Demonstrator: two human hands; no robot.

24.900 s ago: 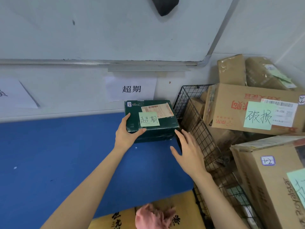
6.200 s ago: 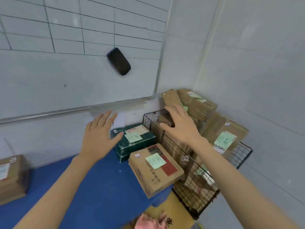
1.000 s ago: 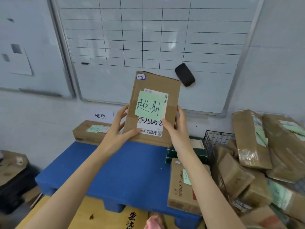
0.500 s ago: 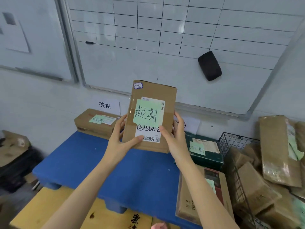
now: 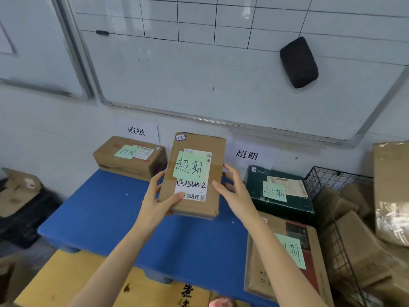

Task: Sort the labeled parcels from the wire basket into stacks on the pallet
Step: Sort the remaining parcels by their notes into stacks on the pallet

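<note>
**Fig. Parcel held in both hands over the pallet**

Head view. A brown parcel [image 5: 215, 173] is held with its labelled face tilted up toward the camera. It sits over the middle of the blue pallet [image 5: 106, 213]. Whether its lower edge touches the pallet cannot be told.

The hands are apart, one on each side of the parcel, and both grip it. The left hand [image 5: 155, 207] holds the lower left corner, thumb laid on the front face and fingers behind. The right hand [image 5: 236, 193] pinches the right edge, thumb at the front and fingers reaching up behind.

A green note [image 5: 190, 167] with handwritten characters covers the upper part of the parcel's white label [image 5: 192, 193].

Three more boxes lie on the pallet:
- A back box [image 5: 130, 165] of brown card stands at the rear left, under the left sign [image 5: 136, 130].
- A green box [image 5: 281, 202] stands at the rear right, under the right sign [image 5: 246, 154]. The characters on this sign match those on the note.
- A front box [image 5: 265, 273], brown, lies just in front of the green box and is partly hidden by the right forearm.

Each of the three carries its own green note.

The basket [image 5: 327, 173], of black wire, stands just beside the pallet on the right. It holds a heap of brown parcels [image 5: 358, 247].

On the wall above hangs a gridded whiteboard [image 5: 199, 74] with a black eraser [image 5: 298, 62] stuck to it. A yellow carton [image 5: 77, 280] lies at the pallet's near edge.
</note>
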